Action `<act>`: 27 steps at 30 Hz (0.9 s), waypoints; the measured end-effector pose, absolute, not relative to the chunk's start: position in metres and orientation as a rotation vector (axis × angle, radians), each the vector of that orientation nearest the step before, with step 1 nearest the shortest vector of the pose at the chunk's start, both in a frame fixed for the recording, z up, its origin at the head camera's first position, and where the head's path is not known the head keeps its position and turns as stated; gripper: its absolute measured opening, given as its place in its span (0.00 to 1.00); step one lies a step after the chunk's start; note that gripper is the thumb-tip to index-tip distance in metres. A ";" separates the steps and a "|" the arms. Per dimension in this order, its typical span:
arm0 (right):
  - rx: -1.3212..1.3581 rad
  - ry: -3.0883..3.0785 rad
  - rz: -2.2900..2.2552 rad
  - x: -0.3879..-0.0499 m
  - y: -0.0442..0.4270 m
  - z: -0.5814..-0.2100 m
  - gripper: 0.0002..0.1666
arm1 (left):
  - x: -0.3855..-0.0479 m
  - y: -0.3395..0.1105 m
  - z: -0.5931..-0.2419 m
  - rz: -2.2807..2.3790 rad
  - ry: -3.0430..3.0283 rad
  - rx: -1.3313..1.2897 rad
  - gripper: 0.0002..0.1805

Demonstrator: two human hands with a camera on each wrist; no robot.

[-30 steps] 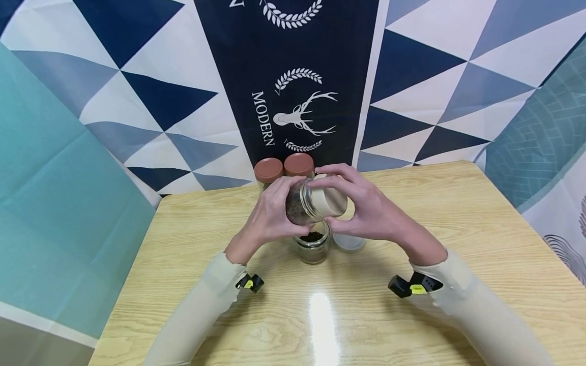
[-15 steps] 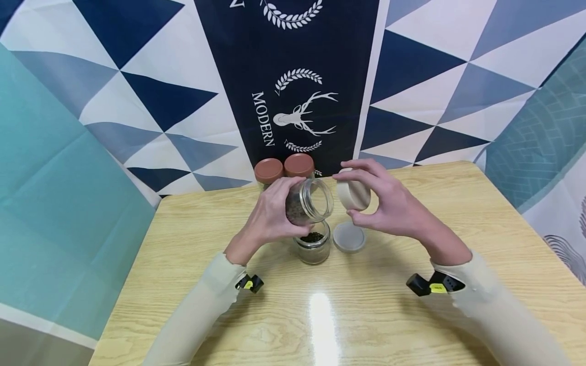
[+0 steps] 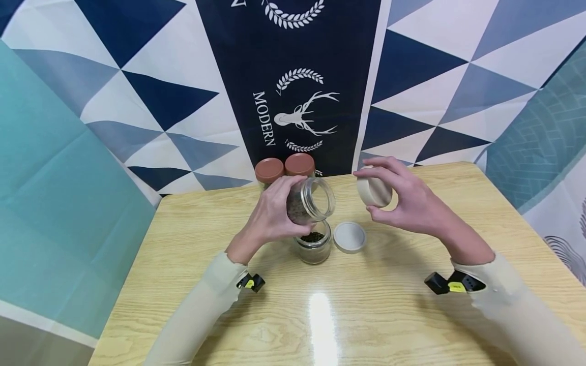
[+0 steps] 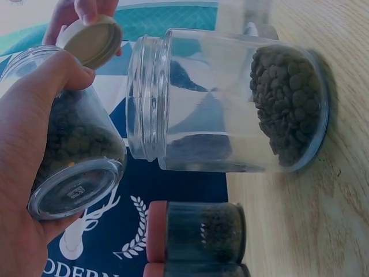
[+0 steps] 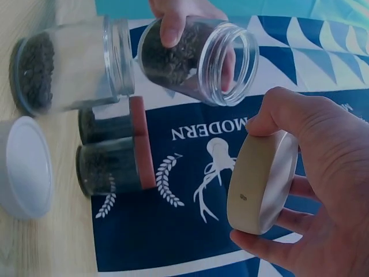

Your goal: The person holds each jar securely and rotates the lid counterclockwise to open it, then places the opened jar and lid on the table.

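Note:
My left hand point(image 3: 273, 208) grips a glass jar point(image 3: 297, 206), tilted with its uncovered mouth toward the right. Dark brown pieces partly fill this jar, as the right wrist view shows point(image 5: 173, 55). Just below it, a second uncovered glass jar point(image 3: 313, 251) stands upright on the table, with dark round flat pieces point(image 4: 287, 101) at its bottom. To the right, my right hand point(image 3: 407, 195) pinches a cream lid point(image 3: 374, 188) between thumb and fingers, apart from both jars. A pale lid point(image 3: 350, 237) lies on the table beside the standing jar.
Two jars with reddish-brown lids point(image 3: 269, 170) stand at the table's back edge, behind my left hand. A patterned cloth point(image 3: 293, 101) hangs behind the wooden table point(image 3: 274, 315). Teal cloth point(image 3: 59, 203) borders the left side.
My right hand has pulled the cream lid off the tilted jar and carried it to the right. The left hand and its jar have stayed nearly in place.

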State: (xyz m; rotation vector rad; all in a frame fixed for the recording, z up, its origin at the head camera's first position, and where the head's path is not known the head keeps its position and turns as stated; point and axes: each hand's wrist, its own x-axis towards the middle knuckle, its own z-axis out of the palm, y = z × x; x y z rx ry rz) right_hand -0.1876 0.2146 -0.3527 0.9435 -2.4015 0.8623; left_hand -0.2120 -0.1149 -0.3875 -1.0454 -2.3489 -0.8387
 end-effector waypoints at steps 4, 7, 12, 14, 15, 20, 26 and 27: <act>0.972 -2.420 0.800 -0.189 0.218 -0.353 0.43 | -0.212 -0.115 -0.387 -0.842 -2.351 -1.044 0.55; 1.003 -2.464 0.740 -0.190 0.220 -0.352 0.41 | -0.212 -0.116 -0.387 -0.848 -2.358 -1.043 0.55; 1.059 -2.577 0.633 -0.191 0.224 -0.351 0.39 | -0.211 -0.117 -0.386 -0.867 -2.365 -1.040 0.55; 1.082 -2.619 0.578 -0.191 0.226 -0.351 0.39 | -0.211 -0.117 -0.386 -0.871 -2.365 -1.039 0.55; 1.090 -2.640 0.552 -0.191 0.227 -0.351 0.38 | -0.211 -0.117 -0.386 -0.871 -2.365 -1.039 0.55; 1.105 -2.741 0.456 -0.192 0.230 -0.352 0.36 | -0.211 -0.118 -0.386 -0.866 -2.359 -1.037 0.55; 1.115 -2.808 0.417 -0.195 0.230 -0.365 0.36 | -0.210 -0.118 -0.387 -0.868 -2.357 -1.035 0.55; 1.117 -2.816 0.415 -0.195 0.230 -0.368 0.36 | -0.210 -0.118 -0.387 -0.867 -2.356 -1.035 0.55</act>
